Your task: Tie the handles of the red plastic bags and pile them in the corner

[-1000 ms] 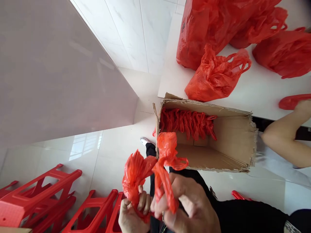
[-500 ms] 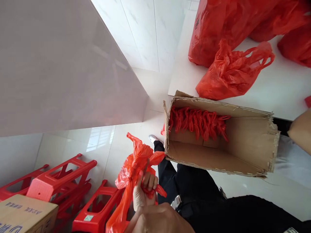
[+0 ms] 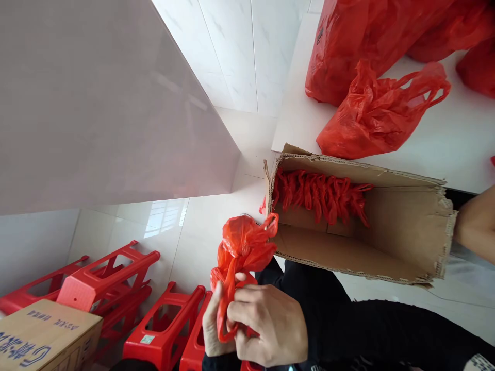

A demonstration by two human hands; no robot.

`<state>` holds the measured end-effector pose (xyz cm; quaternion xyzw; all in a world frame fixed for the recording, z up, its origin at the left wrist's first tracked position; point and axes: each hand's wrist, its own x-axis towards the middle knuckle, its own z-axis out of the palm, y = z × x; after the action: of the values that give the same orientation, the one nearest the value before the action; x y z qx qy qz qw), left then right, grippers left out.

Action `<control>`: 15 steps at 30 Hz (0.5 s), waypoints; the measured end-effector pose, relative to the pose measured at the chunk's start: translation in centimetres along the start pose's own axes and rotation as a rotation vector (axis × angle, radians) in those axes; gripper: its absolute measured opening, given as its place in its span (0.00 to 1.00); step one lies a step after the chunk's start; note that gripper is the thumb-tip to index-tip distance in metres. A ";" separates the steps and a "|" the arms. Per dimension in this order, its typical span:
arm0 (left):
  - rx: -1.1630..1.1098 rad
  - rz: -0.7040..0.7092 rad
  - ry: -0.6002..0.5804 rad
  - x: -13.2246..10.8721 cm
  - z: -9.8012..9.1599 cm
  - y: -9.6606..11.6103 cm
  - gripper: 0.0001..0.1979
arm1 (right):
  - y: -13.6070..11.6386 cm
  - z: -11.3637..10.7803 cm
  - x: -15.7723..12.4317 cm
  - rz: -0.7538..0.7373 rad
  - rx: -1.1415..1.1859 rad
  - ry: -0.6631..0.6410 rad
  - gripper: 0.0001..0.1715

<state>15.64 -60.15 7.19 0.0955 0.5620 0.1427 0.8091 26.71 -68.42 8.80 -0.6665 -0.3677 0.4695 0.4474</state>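
Both my hands are at the bottom middle, on one bunched red plastic bag [image 3: 245, 237]. My right hand [image 3: 270, 319] is closed, its curled fingers gripping a twisted strand of the bag. Partly hidden behind it, my left hand [image 3: 212, 322] has its thumb up against the bag and holds it from the left side. The bag's top bulges above my fingers, with a looped end sticking out to the right near the box. Right of my hands stands an open cardboard box [image 3: 406, 216]. A row of several bunched red plastic bags [image 3: 320, 193] lies along its far inner side.
A filled red bag [image 3: 379, 118] and larger red bags [image 3: 356, 46] stand on a white surface [image 3: 288, 113] behind the box. Red plastic stools [image 3: 162, 319] and a printed carton [image 3: 50, 330] are at lower left. A grey panel [image 3: 108, 103] fills the upper left. Another person's bare limb [image 3: 477, 226] shows at right.
My right hand has turned and moved, now gripping a strand in front of my left hand. The bag has shifted right and up, and its long hanging tail is drawn in.
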 end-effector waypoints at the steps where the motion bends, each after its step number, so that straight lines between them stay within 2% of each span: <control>1: 0.054 -0.020 0.022 -0.1 0.0 -0.1 0.07 | 0.5 -0.3 0.0 -0.044 -0.010 -0.036 0.08; 3: 0.164 -0.034 0.035 0.0 0.1 -0.3 0.06 | 1.6 -1.4 0.1 -0.081 0.061 -0.081 0.10; 4: 0.194 -0.033 0.016 0.1 0.1 -0.5 0.07 | 2.2 -2.3 0.2 -0.070 0.090 -0.052 0.11; 6: 0.195 -0.024 -0.062 0.3 0.2 -0.7 0.11 | 3.9 -4.1 0.4 -0.008 0.018 0.096 0.16; 8: 0.184 -0.013 -0.129 0.5 0.4 -0.8 0.12 | 6.1 -5.4 0.6 0.087 -0.193 0.201 0.26; 10: 0.180 -0.001 -0.144 0.5 0.7 -0.6 0.09 | 8.5 -5.8 0.9 0.178 -0.333 0.118 0.28; 13: 0.162 0.011 -0.128 0.2 0.8 0.0 0.06 | 10.8 -5.3 1.4 0.220 -0.319 -0.035 0.15; 15: 0.138 0.025 -0.089 0.1 0.4 0.6 0.06 | 11.4 -4.6 1.9 0.201 -0.308 -0.024 0.20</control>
<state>16.02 -59.55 7.45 0.1645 0.5325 0.1093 0.8231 32.48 -71.55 -1.77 -0.7547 -0.3722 0.4580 0.2866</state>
